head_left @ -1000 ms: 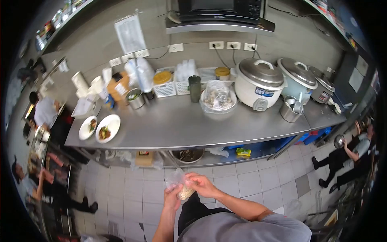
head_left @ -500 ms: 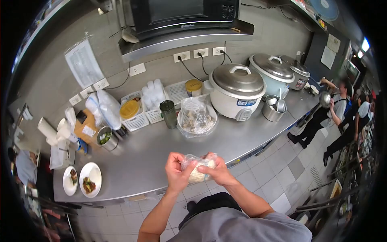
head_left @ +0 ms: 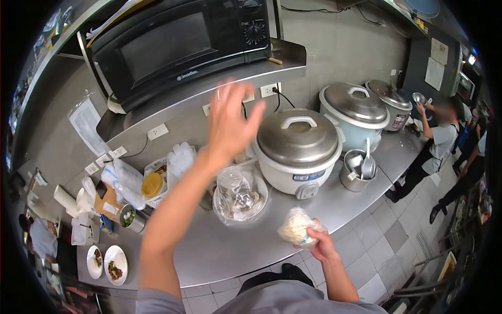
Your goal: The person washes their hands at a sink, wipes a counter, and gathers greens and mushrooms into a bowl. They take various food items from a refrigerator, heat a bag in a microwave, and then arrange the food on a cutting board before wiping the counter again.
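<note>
My left hand [head_left: 230, 123] is raised in front of the black countertop oven [head_left: 170, 49], fingers spread and holding nothing; it is slightly blurred. Low over the front edge of the counter, my right hand [head_left: 323, 245] grips a clear plastic bag of pale, noodle-like food [head_left: 295, 226]. The oven stands on a metal shelf [head_left: 209, 82] above the counter. Below my left forearm sits a white bowl with a clear plastic bag [head_left: 238, 188] in it; its contents cannot be made out clearly.
Three rice cookers, the nearest large and white [head_left: 298, 152], line the counter. A metal pot of scoops [head_left: 358, 172] stands beside them. Two plates of food [head_left: 115, 261] lie at the left end. A person [head_left: 442, 131] works at the far right, holding a metal bowl.
My left hand has let go of the bag and risen toward the oven. My right hand keeps the bag and has moved right. The view has shifted, showing more of the oven.
</note>
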A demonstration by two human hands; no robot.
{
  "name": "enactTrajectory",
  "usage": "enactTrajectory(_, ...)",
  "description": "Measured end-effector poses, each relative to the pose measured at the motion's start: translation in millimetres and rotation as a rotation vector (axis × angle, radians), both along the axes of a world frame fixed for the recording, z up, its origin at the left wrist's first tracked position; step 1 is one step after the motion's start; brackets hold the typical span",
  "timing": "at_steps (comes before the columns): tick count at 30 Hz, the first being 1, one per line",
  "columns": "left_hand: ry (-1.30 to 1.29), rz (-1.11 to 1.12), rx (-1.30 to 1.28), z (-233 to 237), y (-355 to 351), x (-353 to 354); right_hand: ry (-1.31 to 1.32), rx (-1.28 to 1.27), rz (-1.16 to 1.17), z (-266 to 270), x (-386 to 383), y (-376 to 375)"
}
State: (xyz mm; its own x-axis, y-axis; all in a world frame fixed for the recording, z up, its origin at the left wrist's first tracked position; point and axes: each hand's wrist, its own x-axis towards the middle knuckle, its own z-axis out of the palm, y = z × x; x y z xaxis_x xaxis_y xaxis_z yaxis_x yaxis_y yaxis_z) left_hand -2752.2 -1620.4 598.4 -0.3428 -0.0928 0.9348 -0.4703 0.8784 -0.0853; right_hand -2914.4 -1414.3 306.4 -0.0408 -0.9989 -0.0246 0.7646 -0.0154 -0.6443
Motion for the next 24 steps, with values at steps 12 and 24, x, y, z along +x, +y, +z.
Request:
enactTrajectory(12, -0.345, 0.784, -0.367, 92.1, -113.7, -82.1, 0.026, 0.123, -0.139, -21.9, -88.5, -36.0)
enactTrajectory(24, 0.064, 0.182, -0.366, 36.0, 51.9, 62.6, 0.179, -0.235, -0.195, 50.6, -63.9, -114.0)
